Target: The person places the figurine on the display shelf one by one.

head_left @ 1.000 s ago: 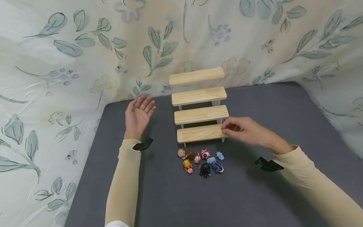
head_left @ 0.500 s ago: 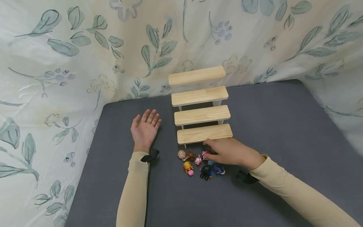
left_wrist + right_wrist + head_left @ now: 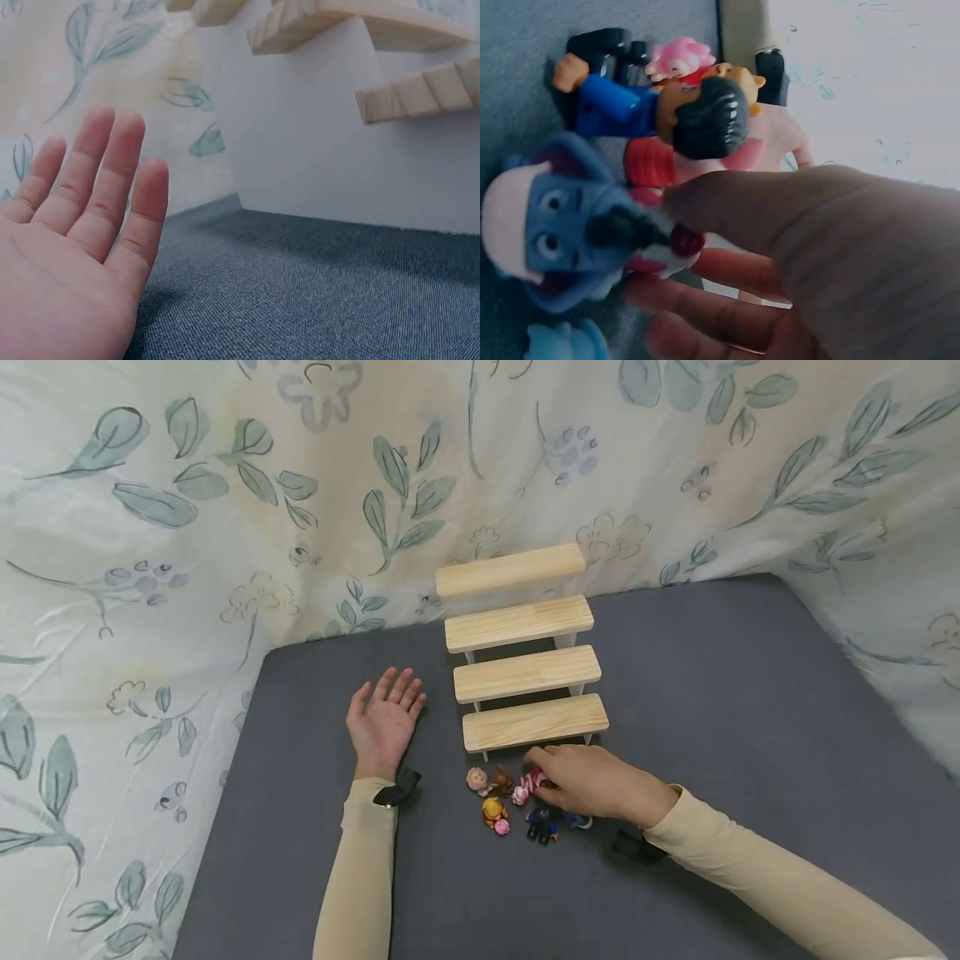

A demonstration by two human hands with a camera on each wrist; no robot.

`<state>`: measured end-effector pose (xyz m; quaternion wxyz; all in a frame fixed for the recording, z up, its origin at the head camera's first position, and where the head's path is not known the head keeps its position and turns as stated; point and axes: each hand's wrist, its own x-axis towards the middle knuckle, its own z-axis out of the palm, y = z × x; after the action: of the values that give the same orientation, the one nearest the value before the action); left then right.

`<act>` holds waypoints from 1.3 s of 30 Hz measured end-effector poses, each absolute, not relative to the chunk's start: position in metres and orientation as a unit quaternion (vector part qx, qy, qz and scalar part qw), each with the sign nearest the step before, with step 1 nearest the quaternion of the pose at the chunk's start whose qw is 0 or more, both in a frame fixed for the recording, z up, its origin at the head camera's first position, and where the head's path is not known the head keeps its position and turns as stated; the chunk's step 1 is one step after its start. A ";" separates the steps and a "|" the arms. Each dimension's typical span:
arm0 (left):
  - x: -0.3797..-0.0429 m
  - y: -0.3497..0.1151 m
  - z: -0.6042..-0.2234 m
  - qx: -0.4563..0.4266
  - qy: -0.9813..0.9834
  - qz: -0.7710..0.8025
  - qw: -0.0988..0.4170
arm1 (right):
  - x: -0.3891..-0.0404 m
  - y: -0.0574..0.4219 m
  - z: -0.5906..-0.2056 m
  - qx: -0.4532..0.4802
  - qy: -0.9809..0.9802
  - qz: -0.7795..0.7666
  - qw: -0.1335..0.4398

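My right hand is lowered over a cluster of small toy figurines, in front of the stepped wooden shelf. Its thumb and fingers pinch a red-and-white figurine, partly hidden by them. Close beside it in the right wrist view are a blue big-eared figurine and a black-haired doll in blue. A pink figurine, a brown one, a pale one and a yellow one lie further left. Palm up, my left hand rests left of the shelf, holding nothing.
The stepped shelf has several light wooden boards on white side panels. It stands at the back of the dark cloth-covered table. Leaf-patterned fabric hangs behind and at the sides.
My right hand has come down from the lowest board's right end to the figurines and closed on the red-and-white one. My left hand has lowered and moved slightly right, still palm up.
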<state>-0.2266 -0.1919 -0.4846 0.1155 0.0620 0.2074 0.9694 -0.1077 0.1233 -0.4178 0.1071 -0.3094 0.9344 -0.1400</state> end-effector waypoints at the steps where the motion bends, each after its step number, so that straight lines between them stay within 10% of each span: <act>1: -0.226 -0.192 -0.484 0.063 0.208 0.969 0.115 | -0.107 0.123 -0.418 -0.310 0.934 -0.141 0.109; 39: -0.219 -0.189 -0.482 0.075 0.273 0.954 0.102 | -0.111 0.149 -0.394 -0.262 0.902 -0.337 0.062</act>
<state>-0.2187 -0.1885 -0.4818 0.1022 0.0748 0.2734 0.9535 -0.1105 0.1486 -0.3941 0.0624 -0.2619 0.9021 -0.3372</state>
